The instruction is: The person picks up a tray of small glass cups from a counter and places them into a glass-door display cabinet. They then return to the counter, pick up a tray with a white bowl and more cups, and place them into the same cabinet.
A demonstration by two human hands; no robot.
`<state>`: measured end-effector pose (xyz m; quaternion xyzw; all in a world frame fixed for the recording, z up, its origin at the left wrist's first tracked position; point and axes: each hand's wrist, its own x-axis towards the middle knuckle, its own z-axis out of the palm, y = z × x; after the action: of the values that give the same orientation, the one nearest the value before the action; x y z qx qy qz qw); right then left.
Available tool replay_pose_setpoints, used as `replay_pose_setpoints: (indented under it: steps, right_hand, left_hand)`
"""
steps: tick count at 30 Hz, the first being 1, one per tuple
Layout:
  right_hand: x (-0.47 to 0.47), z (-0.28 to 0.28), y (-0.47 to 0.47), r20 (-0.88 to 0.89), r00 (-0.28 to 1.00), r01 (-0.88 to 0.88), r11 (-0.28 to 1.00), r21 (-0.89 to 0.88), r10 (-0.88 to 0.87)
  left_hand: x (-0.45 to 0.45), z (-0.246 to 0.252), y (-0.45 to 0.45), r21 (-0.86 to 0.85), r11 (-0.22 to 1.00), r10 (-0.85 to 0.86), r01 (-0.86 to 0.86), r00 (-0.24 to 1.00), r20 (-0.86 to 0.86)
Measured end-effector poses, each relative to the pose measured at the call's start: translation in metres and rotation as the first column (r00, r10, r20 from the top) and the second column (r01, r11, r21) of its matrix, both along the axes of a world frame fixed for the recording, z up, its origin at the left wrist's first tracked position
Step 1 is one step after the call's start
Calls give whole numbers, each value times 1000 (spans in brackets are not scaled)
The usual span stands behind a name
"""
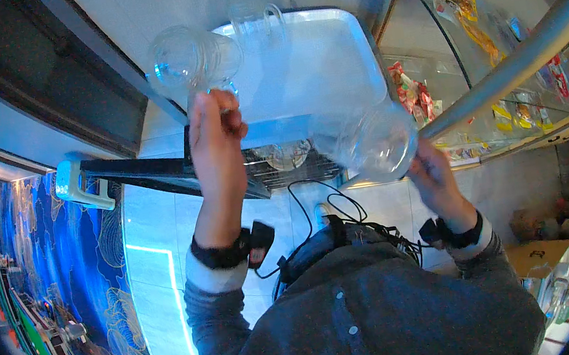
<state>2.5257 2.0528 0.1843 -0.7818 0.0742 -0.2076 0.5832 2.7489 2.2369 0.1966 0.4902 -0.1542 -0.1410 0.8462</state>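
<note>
My left hand (216, 127) is raised at the left with its fingers closed on the lower part of a clear jug or jar (188, 58), which is tilted over the left edge of a white tray (308, 72). At the tray's right front corner, my right hand (431, 166) grips another clear jug or jar (379, 141) by its side near one end. A third clear vessel with a looped handle (255, 17) stands at the tray's back left. Whether the vessels are glass or plastic I cannot tell.
A wire rack (283, 164) with a round clear thing in it sits below the tray. To the right, a metal rail (507, 64) crosses before glass shelves of packaged snacks (413, 93). Black cables (325, 199) hang at my waist. A pale-ended dark bar (132, 168) juts out at left.
</note>
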Motion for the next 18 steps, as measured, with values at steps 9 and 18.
replay_pose_setpoints:
  steps: [9,18]
  right_hand:
    - [14,-140,-8,-279,938,62,889,-454,-208]
    - [83,-281,-67,-220,943,140,898,-418,-250]
  left_hand:
    - [-96,-16,126,175,968,-180,181,983,-22]
    - [-148,-60,177,321,930,-102,177,966,-239]
